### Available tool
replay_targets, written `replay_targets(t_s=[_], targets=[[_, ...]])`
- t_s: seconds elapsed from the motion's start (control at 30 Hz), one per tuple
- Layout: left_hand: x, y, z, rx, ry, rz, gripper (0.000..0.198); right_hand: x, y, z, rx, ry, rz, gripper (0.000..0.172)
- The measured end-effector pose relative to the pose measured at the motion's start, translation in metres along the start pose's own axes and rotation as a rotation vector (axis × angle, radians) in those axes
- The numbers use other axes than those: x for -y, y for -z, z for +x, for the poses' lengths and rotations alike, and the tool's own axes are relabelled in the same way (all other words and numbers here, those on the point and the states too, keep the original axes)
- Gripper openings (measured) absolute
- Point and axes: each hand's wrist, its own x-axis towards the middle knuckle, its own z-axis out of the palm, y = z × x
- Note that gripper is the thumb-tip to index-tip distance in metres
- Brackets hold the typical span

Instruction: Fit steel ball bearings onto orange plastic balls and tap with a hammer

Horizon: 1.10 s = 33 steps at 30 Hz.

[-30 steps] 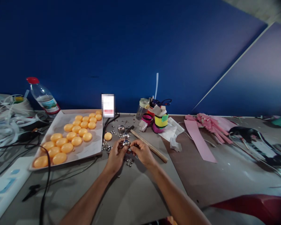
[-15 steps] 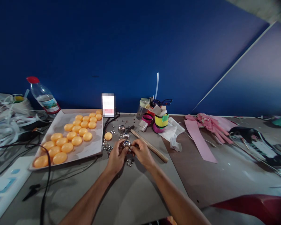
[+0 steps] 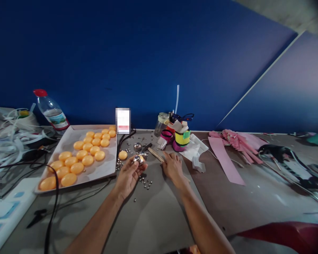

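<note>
In the head view, my left hand (image 3: 127, 178) is closed around a ball (image 3: 138, 160) studded with shiny silver pieces; some orange shows at its top. My right hand (image 3: 173, 167) lies over the wooden handle of a hammer (image 3: 155, 153), with the handle between thumb and fingers. The hammer rests on the table, its dark head pointing away to the left. Loose silver studs (image 3: 147, 183) are scattered by my left hand. Just beyond sits another silver-studded ball (image 3: 137, 146), and a plain orange ball (image 3: 123, 155) lies to its left.
A white tray (image 3: 96, 169) of several orange balls stands left, with a red-capped bottle (image 3: 55, 116) behind. Cables (image 3: 55, 197) cross the left side. A jar (image 3: 161, 123), a yellow-and-purple container (image 3: 182, 138) and pink strips (image 3: 225, 160) lie farther right. A blue wall (image 3: 137, 63) rises behind.
My right hand has left the studded ball and moved right onto the hammer handle. The left hand keeps the ball and has shifted slightly left and turned.
</note>
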Motion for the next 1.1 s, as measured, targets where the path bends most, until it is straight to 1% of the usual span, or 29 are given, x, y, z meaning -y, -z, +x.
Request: replay_targets(t_s=[0.1, 0.17, 0.23, 0.33, 0.43, 0.57, 0.6, 0.63, 0.73, 0.8, 0.87, 0.9, 1.0, 1.03, 1.1], targets=[[-0.001, -0.001, -0.001, 0.015, 0.024, 0.012, 0.025, 0.0, 0.001, 0.0, 0.066, 0.001, -0.042, 0.04], [-0.003, -0.002, -0.002, 0.026, 0.032, 0.001, 0.025, 0.001, 0.001, 0.001, 0.091, 0.018, -0.048, 0.031], [-0.004, -0.003, -0.003, 0.038, 0.039, -0.032, 0.026, 0.0, 0.0, 0.002, 0.088, 0.042, -0.048, 0.023], [-0.005, -0.001, -0.002, 0.036, 0.05, -0.09, 0.026, -0.002, -0.001, 0.004, 0.051, 0.068, -0.023, 0.019], [-0.006, 0.001, 0.0, 0.003, 0.074, -0.14, 0.022, -0.003, 0.001, 0.005, -0.038, 0.126, 0.101, 0.022], [-0.007, 0.003, 0.001, -0.039, 0.11, -0.233, 0.016, 0.003, 0.013, -0.002, -0.285, 0.317, 0.38, 0.027], [-0.008, 0.003, 0.002, -0.036, 0.106, -0.251, 0.017, 0.006, 0.017, -0.006, -0.319, 0.343, 0.434, 0.028], [-0.008, 0.003, 0.002, -0.029, 0.094, -0.261, 0.018, 0.009, 0.02, -0.01, -0.324, 0.362, 0.48, 0.028], [-0.01, 0.003, 0.002, -0.023, 0.025, -0.231, 0.022, 0.017, 0.025, -0.018, -0.23, 0.434, 0.557, 0.025], [-0.01, 0.003, 0.002, -0.049, -0.009, -0.174, 0.022, 0.018, 0.024, -0.019, -0.141, 0.461, 0.538, 0.023], [-0.01, 0.003, 0.002, -0.082, -0.034, -0.13, 0.025, 0.018, 0.022, -0.018, -0.095, 0.465, 0.519, 0.022], [-0.01, 0.003, 0.002, -0.089, -0.051, -0.12, 0.028, 0.017, 0.022, -0.017, -0.101, 0.463, 0.528, 0.023], [-0.011, 0.001, 0.002, -0.065, -0.12, -0.111, 0.034, 0.015, 0.024, -0.016, -0.186, 0.47, 0.608, 0.025], [-0.011, 0.001, 0.002, -0.056, -0.145, -0.104, 0.035, 0.014, 0.026, -0.016, -0.19, 0.473, 0.621, 0.026], [-0.013, 0.0, 0.002, -0.067, -0.172, -0.08, 0.037, 0.014, 0.027, -0.016, -0.132, 0.461, 0.59, 0.026]])
